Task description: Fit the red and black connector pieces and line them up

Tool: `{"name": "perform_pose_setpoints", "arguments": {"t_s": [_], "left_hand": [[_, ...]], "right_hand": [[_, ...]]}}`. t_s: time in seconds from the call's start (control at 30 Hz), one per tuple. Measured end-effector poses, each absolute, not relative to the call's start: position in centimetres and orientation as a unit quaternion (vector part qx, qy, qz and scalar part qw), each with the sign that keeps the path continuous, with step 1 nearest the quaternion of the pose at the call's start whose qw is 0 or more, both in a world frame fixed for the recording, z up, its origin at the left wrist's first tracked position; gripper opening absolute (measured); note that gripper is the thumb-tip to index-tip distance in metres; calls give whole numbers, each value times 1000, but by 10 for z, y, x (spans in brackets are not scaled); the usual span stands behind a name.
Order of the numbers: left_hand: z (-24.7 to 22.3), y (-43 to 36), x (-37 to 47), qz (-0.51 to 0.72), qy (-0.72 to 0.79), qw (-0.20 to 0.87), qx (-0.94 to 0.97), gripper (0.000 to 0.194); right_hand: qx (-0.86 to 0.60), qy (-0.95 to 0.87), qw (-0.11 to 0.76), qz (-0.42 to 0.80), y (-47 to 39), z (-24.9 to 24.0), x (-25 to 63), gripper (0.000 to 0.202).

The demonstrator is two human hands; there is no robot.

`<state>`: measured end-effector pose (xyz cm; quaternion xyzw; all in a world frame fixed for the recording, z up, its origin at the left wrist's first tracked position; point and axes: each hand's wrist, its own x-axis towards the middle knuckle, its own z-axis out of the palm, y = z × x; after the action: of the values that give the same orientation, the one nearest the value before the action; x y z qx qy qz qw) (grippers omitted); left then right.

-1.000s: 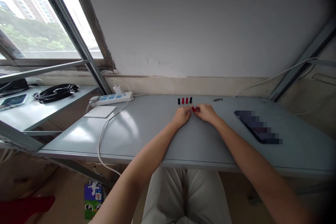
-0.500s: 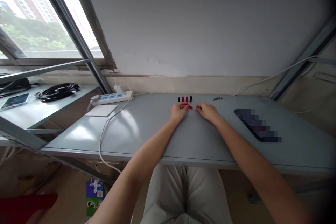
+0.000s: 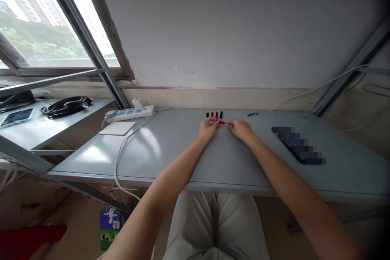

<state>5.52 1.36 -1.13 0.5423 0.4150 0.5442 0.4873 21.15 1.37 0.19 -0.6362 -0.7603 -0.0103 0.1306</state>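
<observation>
Here, our left hand (image 3: pixel 208 128) pinches a slim red cylinder (image 3: pixel 222 122) just in front of the row of small upright black and red cylinders (image 3: pixel 217 114); our right hand (image 3: pixel 239 127) sits narrow by its end, holding what, we cannot tell. A slipping pinch could topple the row.

Wears plain grey-beige trousers (image 3: pixel 190 227), matt and loose-fitting, softly creased towards the middle. Shows bare forearms (image 3: pixel 172 172), long and evenly tapering.

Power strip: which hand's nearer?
Left hand. It's to the right of the power strip; the right hand is farther right, on the left hand's far side from the strip.
</observation>
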Motion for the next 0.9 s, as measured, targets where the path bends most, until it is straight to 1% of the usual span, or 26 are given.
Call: {"name": "perform_pose_setpoints", "arguments": {"t_s": [0.2,0.47,0.67,0.8,0.9], "left_hand": [[-11,14,56,541,412,505,531,15],[-15,14,58,510,427,494,560,13],[-19,16,58,480,458,445,601,14],[-20,17,57,472,482,401,620,19],[-19,17,55,466,507,323,649,19]], "right_hand": [[-648,-752,121,-18,13,2,212,28],[-643,-754,124,-56,7,6,205,27],[-614,-773,151,-64,3,5,196,30],[-611,-775,148,-69,9,5,203,19],[-633,-751,175,-65,21,3,214,15]]}}
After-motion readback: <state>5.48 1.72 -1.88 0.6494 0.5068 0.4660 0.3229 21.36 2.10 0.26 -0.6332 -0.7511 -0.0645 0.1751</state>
